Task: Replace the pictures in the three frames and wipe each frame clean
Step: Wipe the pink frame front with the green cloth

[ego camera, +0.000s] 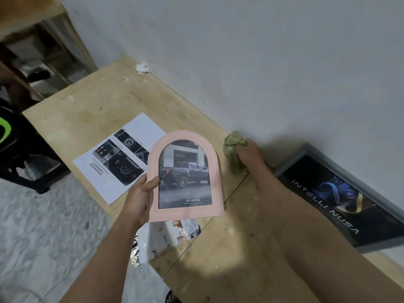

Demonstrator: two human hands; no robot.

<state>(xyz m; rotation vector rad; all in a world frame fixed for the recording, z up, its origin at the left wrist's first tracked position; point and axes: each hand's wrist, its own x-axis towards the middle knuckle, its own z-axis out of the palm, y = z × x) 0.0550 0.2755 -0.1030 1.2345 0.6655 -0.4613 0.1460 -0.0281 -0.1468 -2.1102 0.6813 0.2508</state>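
Fingers (153, 182) of my left hand (140, 197) curl round the left edge of the pink arched frame (185, 178), thumb lying on its front rim, as I hold it upright and raised off the wooden worktop (105, 101). Behind its glass sits a picture of a dark pickup truck (185, 173) parked before a building, with a Toyota mark printed low on the sheet. My right hand (249, 156) reaches past the frame's right side and grips a crumpled greenish cloth (235, 149), which sits close to the white wall (262, 62); whether the cloth touches the worktop I cannot tell from this angle. A printed sheet (115, 158) showing car dashboard photographs and the word ADVANCED lies flat on the worktop, just beside the frame to its left and partly hidden by it. Loose pictures and a shiny wrapper (166, 237) lie below the frame, overhanging the worktop's near edge. Off to the right, a grey frame (341, 193) with a dark picture reading INTELLI NUSA leans against the wall, well apart from the pink one. A scrap of white paper (142, 68) rests in the far corner of the worktop by the wall. A black object with a green marking (13, 136) stands on the floor at left.
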